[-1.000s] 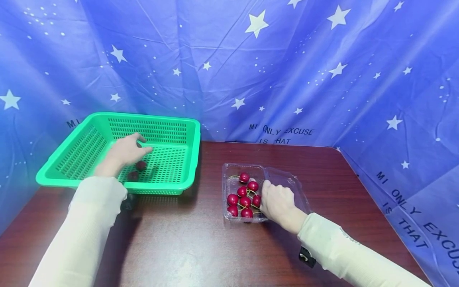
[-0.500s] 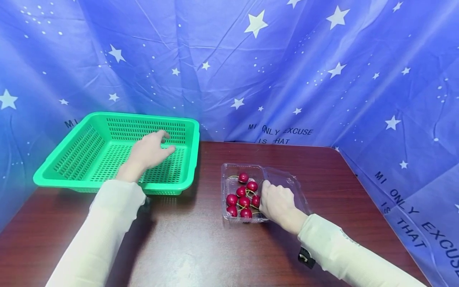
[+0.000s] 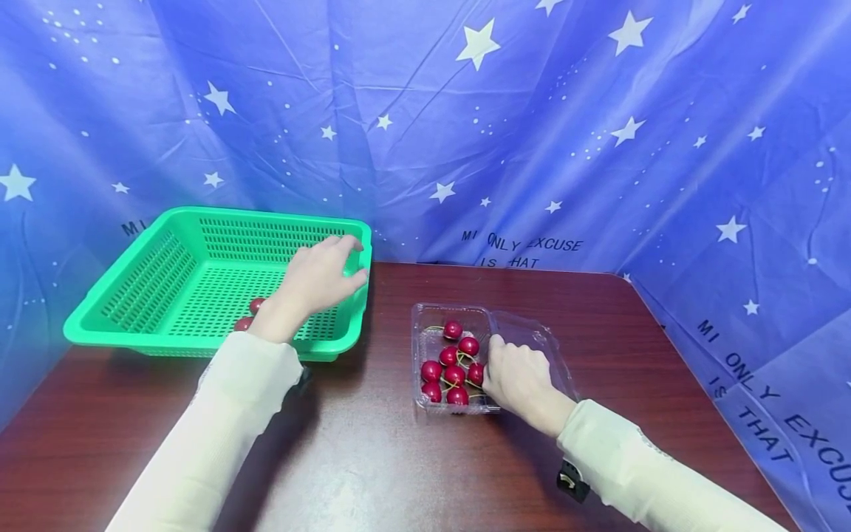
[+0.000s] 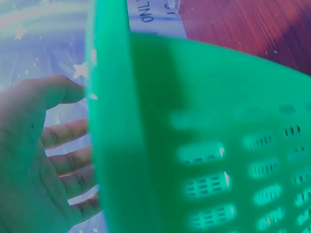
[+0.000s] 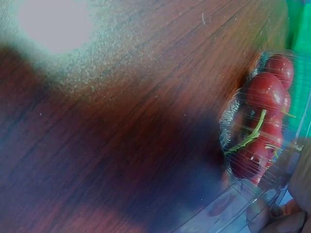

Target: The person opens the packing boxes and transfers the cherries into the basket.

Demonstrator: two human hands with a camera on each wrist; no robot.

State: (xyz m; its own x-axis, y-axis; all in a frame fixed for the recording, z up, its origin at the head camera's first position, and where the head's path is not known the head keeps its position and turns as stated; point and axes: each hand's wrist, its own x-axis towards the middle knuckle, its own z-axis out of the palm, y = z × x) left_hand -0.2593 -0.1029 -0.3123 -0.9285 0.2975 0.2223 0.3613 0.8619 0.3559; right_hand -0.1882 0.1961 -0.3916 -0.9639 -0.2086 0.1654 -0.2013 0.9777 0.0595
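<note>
My left hand (image 3: 318,273) hovers over the right part of a green plastic basket (image 3: 120,338), fingers spread and holding nothing. In the left wrist view that hand (image 4: 29,145) appears beyond the basket's side wall (image 4: 160,97), which hides the fingertips. Two red cherries (image 3: 243,324) show on the basket floor, partly covered by the left wrist. My right hand (image 3: 521,377) grips the right edge of a clear plastic box (image 3: 417,347). Several cherries (image 3: 454,375) with green stems lie in the box. The right wrist view shows these cherries (image 5: 266,92) through the clear wall, with fingers (image 5: 286,224) at its edge.
The box's clear lid (image 3: 535,329) is folded back to the right, partly behind the right hand. Both containers stand on a dark red-brown wooden table (image 3: 385,473). A blue curtain (image 3: 399,133) with white stars hangs behind and along the right side.
My left hand has moved rightward across the basket from its left-middle part to near its right rim, uncovering more of the basket floor. The right hand keeps its grip on the box.
</note>
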